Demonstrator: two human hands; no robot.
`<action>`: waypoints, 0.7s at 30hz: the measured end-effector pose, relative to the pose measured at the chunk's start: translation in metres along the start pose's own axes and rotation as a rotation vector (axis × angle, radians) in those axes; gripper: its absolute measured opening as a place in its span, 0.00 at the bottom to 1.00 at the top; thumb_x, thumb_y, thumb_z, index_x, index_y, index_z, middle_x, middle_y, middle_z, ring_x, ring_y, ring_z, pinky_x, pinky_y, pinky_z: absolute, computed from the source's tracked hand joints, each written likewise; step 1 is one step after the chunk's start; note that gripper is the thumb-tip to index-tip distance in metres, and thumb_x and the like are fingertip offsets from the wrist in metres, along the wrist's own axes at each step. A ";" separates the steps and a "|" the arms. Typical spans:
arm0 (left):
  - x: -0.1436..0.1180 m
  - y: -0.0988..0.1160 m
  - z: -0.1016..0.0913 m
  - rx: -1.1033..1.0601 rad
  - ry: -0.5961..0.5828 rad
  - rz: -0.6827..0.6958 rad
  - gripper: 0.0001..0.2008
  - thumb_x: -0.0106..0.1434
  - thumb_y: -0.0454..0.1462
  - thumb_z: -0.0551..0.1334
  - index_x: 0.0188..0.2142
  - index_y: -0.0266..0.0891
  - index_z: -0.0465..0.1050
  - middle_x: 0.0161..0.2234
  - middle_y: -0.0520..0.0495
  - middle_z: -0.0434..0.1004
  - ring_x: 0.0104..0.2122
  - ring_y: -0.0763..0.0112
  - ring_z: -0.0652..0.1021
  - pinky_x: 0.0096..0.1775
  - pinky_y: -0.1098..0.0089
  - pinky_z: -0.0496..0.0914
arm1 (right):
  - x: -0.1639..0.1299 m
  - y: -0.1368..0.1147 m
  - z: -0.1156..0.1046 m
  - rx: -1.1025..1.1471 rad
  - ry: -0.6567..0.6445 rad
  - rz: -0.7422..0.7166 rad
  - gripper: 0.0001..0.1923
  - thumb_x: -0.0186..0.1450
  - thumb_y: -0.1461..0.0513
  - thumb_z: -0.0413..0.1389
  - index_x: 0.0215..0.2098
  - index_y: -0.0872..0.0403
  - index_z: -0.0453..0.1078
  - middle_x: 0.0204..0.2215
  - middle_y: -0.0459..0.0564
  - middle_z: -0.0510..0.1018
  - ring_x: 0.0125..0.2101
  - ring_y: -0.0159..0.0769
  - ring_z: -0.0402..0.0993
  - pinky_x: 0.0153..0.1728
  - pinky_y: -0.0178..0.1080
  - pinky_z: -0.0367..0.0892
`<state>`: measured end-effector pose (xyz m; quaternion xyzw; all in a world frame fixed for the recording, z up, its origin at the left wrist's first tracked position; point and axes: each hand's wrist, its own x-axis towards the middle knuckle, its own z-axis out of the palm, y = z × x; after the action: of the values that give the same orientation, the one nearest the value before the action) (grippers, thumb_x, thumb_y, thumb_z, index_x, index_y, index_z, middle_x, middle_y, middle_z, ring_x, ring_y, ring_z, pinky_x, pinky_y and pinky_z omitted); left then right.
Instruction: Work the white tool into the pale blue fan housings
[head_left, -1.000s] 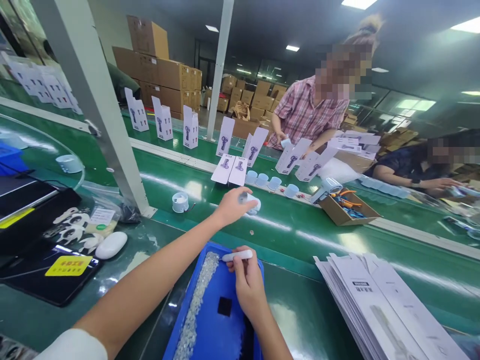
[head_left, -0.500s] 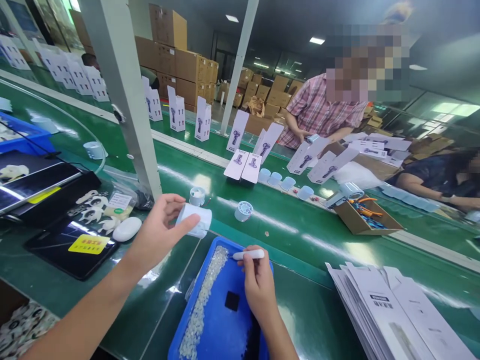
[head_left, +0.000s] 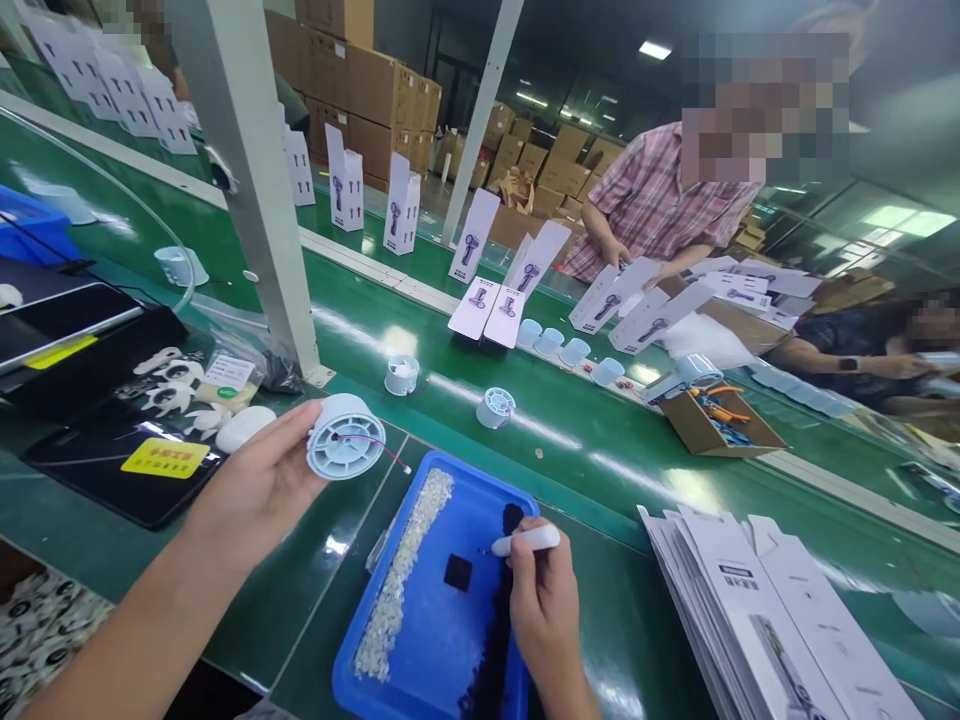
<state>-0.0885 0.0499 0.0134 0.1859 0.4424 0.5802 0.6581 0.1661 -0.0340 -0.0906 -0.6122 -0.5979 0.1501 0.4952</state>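
Since half a second ago the left hand [head_left: 259, 490] has drawn the pale blue round housing [head_left: 346, 437] back toward the lower left of the frame and turned it, so its open, ribbed face now looks at the camera rather than its smooth side. The fingers are clamped around the rim, and a thin red wire [head_left: 382, 449] trails from its centre toward the right. The housing is matte moulded plastic, a short cylinder with concentric ribs inside.

The right hand [head_left: 544, 600] is closed on a slim white pen-like tool [head_left: 525, 541], its tip pointing left over the blue tray [head_left: 450, 640] at lower centre. The tray is glossy plastic; a strip of small clear granular bits [head_left: 401, 580] runs along its left side, a small black square [head_left: 457, 572] lies in the middle, and a dark, fuzzy mass beside the hand is partly covered by the wrist and hard to make out.

Two similar housings [head_left: 495, 407] rest on the shiny green conveyor belt [head_left: 600, 440] at mid-frame. A fanned stack of flat white cartons [head_left: 757, 610] is cut off by the lower right edge.
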 end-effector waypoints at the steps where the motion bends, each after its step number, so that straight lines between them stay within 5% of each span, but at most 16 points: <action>1: 0.000 -0.003 -0.002 0.003 -0.034 0.002 0.09 0.64 0.31 0.58 0.35 0.37 0.78 0.35 0.47 0.79 0.33 0.69 0.78 0.33 0.72 0.78 | -0.002 0.002 0.001 -0.010 -0.011 -0.012 0.06 0.70 0.59 0.47 0.41 0.52 0.62 0.29 0.45 0.72 0.24 0.30 0.70 0.27 0.33 0.68; 5: 0.001 -0.012 -0.007 0.016 -0.138 0.000 0.05 0.60 0.34 0.64 0.36 0.36 0.77 0.34 0.47 0.78 0.32 0.69 0.77 0.33 0.72 0.78 | -0.002 0.003 0.003 -0.047 -0.081 -0.031 0.05 0.70 0.60 0.46 0.42 0.51 0.62 0.27 0.43 0.72 0.24 0.29 0.70 0.27 0.31 0.67; 16: 0.001 -0.023 -0.012 -0.010 -0.126 -0.081 0.07 0.59 0.36 0.66 0.37 0.39 0.78 0.33 0.49 0.78 0.32 0.72 0.77 0.34 0.74 0.77 | 0.001 -0.011 0.001 -0.071 -0.132 -0.132 0.06 0.70 0.61 0.48 0.43 0.51 0.64 0.33 0.46 0.75 0.32 0.31 0.75 0.33 0.31 0.69; 21: 0.000 -0.036 -0.007 -0.018 -0.165 -0.096 0.06 0.59 0.38 0.66 0.35 0.39 0.77 0.31 0.51 0.76 0.31 0.73 0.76 0.33 0.74 0.76 | -0.016 -0.037 0.005 0.069 -0.091 -0.017 0.04 0.68 0.61 0.52 0.39 0.51 0.68 0.32 0.47 0.74 0.32 0.32 0.73 0.34 0.33 0.69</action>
<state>-0.0721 0.0385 -0.0174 0.2057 0.3901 0.5345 0.7210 0.1365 -0.0537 -0.0710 -0.5822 -0.6193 0.1940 0.4897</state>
